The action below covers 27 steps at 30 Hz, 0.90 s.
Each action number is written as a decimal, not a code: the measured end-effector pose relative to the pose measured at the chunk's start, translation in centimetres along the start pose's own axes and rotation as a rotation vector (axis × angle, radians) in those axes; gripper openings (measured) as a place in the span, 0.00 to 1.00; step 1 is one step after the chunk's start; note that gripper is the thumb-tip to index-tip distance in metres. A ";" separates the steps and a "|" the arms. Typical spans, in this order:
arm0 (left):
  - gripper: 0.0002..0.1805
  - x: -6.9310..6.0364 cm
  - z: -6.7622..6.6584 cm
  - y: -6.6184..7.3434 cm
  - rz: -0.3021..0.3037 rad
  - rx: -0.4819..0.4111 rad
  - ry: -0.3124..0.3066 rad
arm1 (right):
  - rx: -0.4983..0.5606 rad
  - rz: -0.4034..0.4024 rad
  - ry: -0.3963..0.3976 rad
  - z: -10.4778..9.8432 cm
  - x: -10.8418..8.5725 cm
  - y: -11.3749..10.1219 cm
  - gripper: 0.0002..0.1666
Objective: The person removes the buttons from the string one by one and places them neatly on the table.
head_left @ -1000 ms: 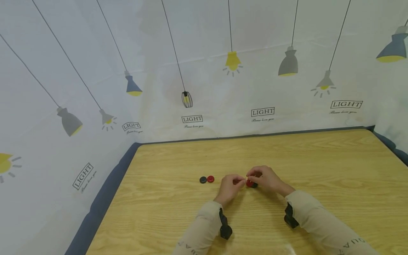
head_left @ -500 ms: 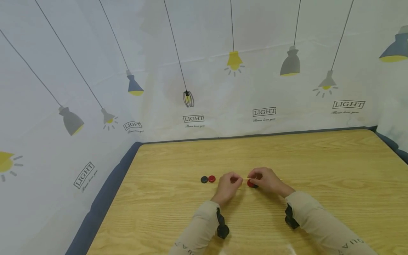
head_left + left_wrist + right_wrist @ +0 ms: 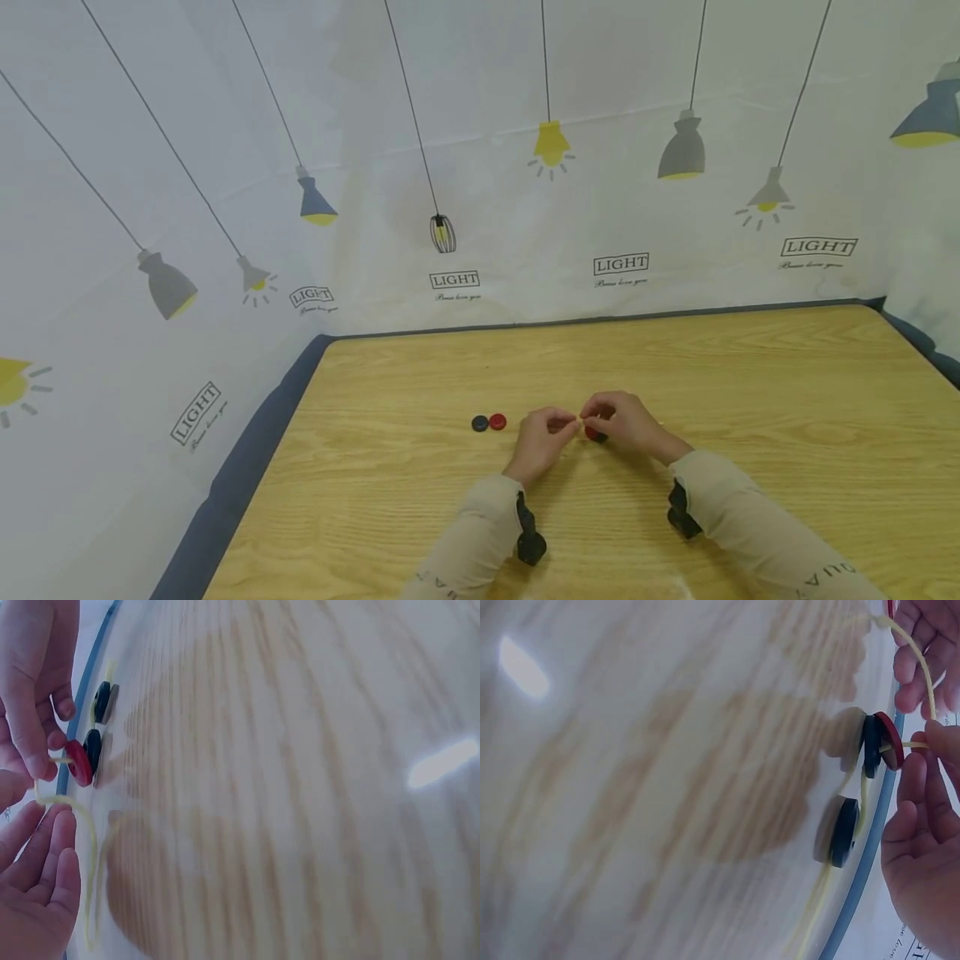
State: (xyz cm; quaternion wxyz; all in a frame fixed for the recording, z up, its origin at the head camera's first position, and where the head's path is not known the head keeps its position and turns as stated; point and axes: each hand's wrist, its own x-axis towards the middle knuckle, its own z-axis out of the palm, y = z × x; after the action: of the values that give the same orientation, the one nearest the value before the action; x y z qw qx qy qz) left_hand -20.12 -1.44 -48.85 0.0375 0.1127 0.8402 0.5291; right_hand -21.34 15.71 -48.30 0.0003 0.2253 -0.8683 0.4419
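My left hand (image 3: pixel 542 442) pinches a yellow cord (image 3: pixel 91 855) between thumb and fingertips, and its loose end hangs down past the fingers. Just to the right, my right hand (image 3: pixel 626 423) pinches the same cord, the two sets of fingertips almost meeting. A red button-like disc (image 3: pixel 889 740) hangs on the cord below the right fingertips. Against it stands a dark disc (image 3: pixel 871 746). A second dark disc (image 3: pixel 844 832) is further along the cord, near the tabletop. In the head view, the right hand partly hides these discs.
A black disc (image 3: pixel 480 423) and a red disc (image 3: pixel 498 422) lie side by side on the wooden table (image 3: pixel 390 500), left of the hands. A white curtain printed with lamps (image 3: pixel 510 192) surrounds the table's far and side edges. Dark cameras are strapped at both wrists.
My left hand moved slightly left, stretching the cord between the hands, then came back right to the right fingertips. The right hand stayed nearly in place; the two discs at left have not moved.
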 end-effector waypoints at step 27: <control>0.07 0.0 0.5 0.4 0.009 0.014 0.014 | -0.026 0.024 -0.074 -0.2 -0.3 0.6 0.09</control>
State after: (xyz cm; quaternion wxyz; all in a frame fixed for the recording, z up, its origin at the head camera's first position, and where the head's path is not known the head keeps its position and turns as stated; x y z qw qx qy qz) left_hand -19.96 -0.84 -48.74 0.0282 0.1130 0.8436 0.5242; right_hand -21.35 16.29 -48.66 -0.0343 0.2310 -0.8760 0.4221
